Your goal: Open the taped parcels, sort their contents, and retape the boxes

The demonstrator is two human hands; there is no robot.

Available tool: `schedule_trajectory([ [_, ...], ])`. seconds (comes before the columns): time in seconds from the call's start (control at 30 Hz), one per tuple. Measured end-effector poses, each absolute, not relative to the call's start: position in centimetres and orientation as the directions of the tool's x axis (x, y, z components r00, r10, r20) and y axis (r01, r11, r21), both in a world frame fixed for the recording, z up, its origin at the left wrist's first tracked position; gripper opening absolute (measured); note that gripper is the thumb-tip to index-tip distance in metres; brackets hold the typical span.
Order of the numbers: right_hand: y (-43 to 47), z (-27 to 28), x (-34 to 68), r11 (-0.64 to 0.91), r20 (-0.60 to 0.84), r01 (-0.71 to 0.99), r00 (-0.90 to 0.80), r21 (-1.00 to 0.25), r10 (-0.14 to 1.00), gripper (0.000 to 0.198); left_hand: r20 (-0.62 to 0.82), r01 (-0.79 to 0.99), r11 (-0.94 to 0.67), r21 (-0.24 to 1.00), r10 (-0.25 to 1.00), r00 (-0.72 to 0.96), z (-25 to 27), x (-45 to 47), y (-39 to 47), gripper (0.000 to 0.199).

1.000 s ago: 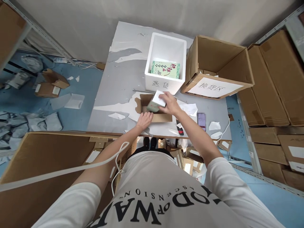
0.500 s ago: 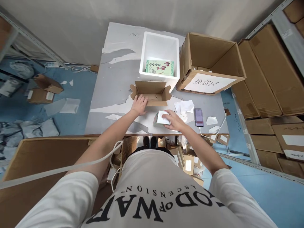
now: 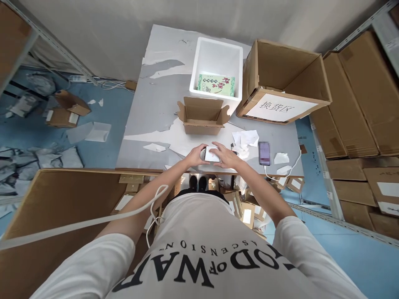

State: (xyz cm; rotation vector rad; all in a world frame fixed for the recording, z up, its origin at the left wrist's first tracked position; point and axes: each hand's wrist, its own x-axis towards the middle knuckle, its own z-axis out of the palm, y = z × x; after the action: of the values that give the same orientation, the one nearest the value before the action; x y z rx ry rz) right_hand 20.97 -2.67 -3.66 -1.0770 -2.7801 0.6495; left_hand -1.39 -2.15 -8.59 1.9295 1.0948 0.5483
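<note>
Near the table's front edge, a small white box (image 3: 212, 154) sits between my two hands. My left hand (image 3: 196, 156) grips its left side. On the other side my right hand (image 3: 225, 156) has its fingers closed on the box's right side and top. Just beyond them stands a small brown cardboard box (image 3: 203, 128), its lid raised and its side flaps out; neither hand touches it. Most of the white box's sides are hidden by my fingers.
Behind are a white foam box (image 3: 195, 85) holding a green printed pack (image 3: 216, 84) and a large carton (image 3: 254, 74) with a handwritten label. Torn paper (image 3: 246, 138) and a phone (image 3: 264, 153) on a cable lie to the right. A big carton (image 3: 62, 174) stands at lower left.
My left hand has let go of the brown cardboard box and moved right and nearer to me, onto the white box. My right hand still holds the white box. The view has shifted slightly.
</note>
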Motion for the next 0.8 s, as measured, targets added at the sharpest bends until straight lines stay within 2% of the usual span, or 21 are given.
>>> schedule_trajectory([
  [0.13, -2.5, -2.5, 19.8, 0.736, -0.090, 0.586, -0.799, -0.339, 0.595, 0.062, -0.032, 0.481, -0.242, 0.843, 0.869, 0.493, -8.4, -1.6, -1.3, 0.071],
  [0.33, -1.3, -0.6, 17.7, 0.680, -0.287, 0.687, -0.726, -0.255, 0.625, 0.049, -0.034, 0.518, -0.259, 0.815, 0.872, 0.489, -8.1, -1.1, -1.2, 0.065],
  [0.4, -1.1, 0.0, 18.2, 0.651, -0.258, 0.698, -0.716, -0.298, 0.649, 0.045, -0.037, 0.529, -0.250, 0.811, 0.880, 0.473, -8.2, -1.1, -1.3, 0.065],
  [0.5, -1.8, -0.1, 20.3, 0.546, -0.079, 0.737, -0.621, -0.399, 0.780, 0.038, -0.053, 0.545, -0.216, 0.810, 0.899, 0.435, -8.4, -1.3, -1.5, 0.072],
  [0.6, -3.4, -1.2, 22.3, 0.405, 0.079, 0.844, -0.404, -0.352, 0.911, 0.025, -0.066, 0.549, -0.189, 0.814, 0.910, 0.410, -8.7, -1.2, -1.9, 0.079],
  [0.67, -4.5, -1.9, 22.6, 0.403, 0.100, 0.881, -0.390, -0.247, 0.915, 0.024, -0.062, 0.544, -0.185, 0.818, 0.912, 0.404, -8.9, -0.8, -2.2, 0.080],
  [0.73, -5.1, -2.1, 22.0, 0.515, 0.042, 0.841, -0.516, -0.165, 0.856, 0.037, -0.050, 0.542, -0.190, 0.819, 0.916, 0.397, -9.0, -0.3, -2.6, 0.082],
  [0.8, -5.2, -1.8, 21.0, 0.606, -0.041, 0.784, -0.616, -0.136, 0.787, 0.048, -0.035, 0.544, -0.194, 0.817, 0.923, 0.382, -9.1, 0.1, -2.8, 0.083],
])
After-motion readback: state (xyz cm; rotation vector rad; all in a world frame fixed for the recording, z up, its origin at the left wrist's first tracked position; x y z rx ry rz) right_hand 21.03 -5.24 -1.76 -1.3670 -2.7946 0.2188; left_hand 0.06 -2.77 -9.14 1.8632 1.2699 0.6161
